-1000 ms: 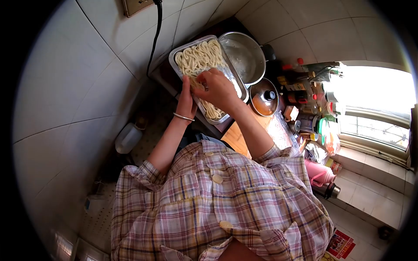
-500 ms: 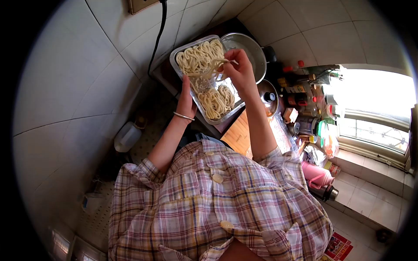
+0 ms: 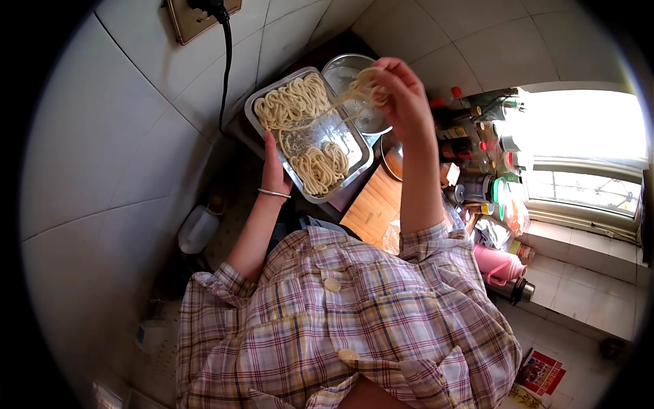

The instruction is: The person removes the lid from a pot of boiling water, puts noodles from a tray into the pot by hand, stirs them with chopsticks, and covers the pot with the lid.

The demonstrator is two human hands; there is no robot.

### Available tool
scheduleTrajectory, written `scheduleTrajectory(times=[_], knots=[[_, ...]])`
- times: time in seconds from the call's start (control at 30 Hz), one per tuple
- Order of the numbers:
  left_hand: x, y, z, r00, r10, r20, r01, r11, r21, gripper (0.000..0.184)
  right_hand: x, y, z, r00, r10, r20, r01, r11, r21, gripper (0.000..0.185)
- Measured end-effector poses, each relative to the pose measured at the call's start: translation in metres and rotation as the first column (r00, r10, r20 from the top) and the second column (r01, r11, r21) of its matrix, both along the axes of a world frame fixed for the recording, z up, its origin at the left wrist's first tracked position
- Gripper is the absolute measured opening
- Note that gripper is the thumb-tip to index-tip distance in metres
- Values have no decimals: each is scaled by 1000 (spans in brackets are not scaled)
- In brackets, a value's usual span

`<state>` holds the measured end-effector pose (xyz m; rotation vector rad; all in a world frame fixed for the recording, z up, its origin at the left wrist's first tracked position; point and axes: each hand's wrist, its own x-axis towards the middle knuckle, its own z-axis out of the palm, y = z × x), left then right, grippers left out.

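Note:
My right hand (image 3: 407, 99) is raised above the right side of a metal tray (image 3: 354, 142), closed on a bunch of thick pale noodles (image 3: 364, 88). Strands trail from it back down toward the tray. At the tray's near left edge, my left hand (image 3: 274, 169) grips the rim; its thumb lies along the side and the other fingers are hidden. Inside the tray, one larger heap of noodles (image 3: 293, 102) fills the far part and a smaller heap (image 3: 319, 169) sits at the near end. Wet bare metal shows between them.
A metal pot (image 3: 371, 123) stands beyond the tray, partly behind my right hand. A wooden cutting board (image 3: 373, 208) lies nearer to me. Bottles and jars (image 3: 470, 146) crowd the window side. A black cord (image 3: 227, 75) hangs down the left wall.
My right hand has lifted up and to the right with the noodles, drawing strands out of the tray. My left hand stays on the tray's edge. The view has shifted slightly.

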<state>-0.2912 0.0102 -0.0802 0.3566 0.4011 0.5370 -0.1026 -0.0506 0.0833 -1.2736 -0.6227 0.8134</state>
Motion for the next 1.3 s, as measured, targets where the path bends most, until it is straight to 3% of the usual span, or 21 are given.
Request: scheduleTrajectory(times=[0.3, 0.4, 0.47, 0.5, 0.53, 0.63, 0.73, 0.8, 0.93, 1.0, 1.07, 1.13, 1.2, 1.27, 1.3], knots=[[3, -1, -8, 999, 7, -36, -7, 1000, -2, 73, 75, -9, 95, 962, -222, 162, 173, 948, 268, 16], [3, -2, -5, 999, 18, -50, -18, 1000, 2, 74, 92, -11, 110, 952, -251, 176, 163, 901, 402, 19], [3, -2, -4, 998, 7, -58, -7, 1000, -5, 74, 98, -11, 110, 972, -95, 215, -9, 899, 437, 18], [3, -1, -5, 998, 10, -64, -11, 1000, -14, 74, 95, -8, 100, 907, -285, 311, 177, 927, 332, 17], [4, -2, -5, 997, 14, -70, -16, 1000, -25, 74, 92, -4, 88, 905, -289, 312, 181, 925, 334, 17], [4, -2, -4, 999, 19, -47, -19, 1000, -9, 74, 94, 6, 33, 873, -241, 424, 236, 969, 66, 18], [4, -2, -2, 999, 28, -29, -28, 1000, -10, 73, 107, 18, -31, 826, -185, 533, 242, 969, -39, 15], [4, -1, -1, 999, 28, -28, -29, 999, -15, 72, 109, 26, -59, 768, -123, 629, 333, 915, -226, 16], [4, -2, -3, 1000, 11, -20, -11, 1000, -29, 70, 131, 23, -107, 690, 34, 723, 391, 824, -411, 17], [4, -2, -5, 1000, 19, -16, -19, 999, -37, 70, 128, 13, -116, 394, 214, 894, 515, 754, -408, 18], [5, -3, -2, 998, 50, -45, -52, 998, -36, 69, 103, 2, -102, 447, 176, 877, 442, 809, -388, 20], [4, -5, 1, 997, 54, -59, -56, 997, -43, 69, 48, -13, -56, 730, 289, 619, 152, 815, -559, 23], [5, -5, 3, 994, 93, -54, -93, 996, 8, 69, -3, -28, -32, 614, 473, 632, 104, 745, -659, 29], [4, -6, 6, 995, 96, -39, -95, 995, 20, 68, -27, -46, -48, 542, 545, 640, -2, 762, -647, 36], [3, -6, 9, 996, 84, -24, -84, 996, 1, 68, -37, -52, -53, 516, 548, 659, 50, 748, -661, 45]])
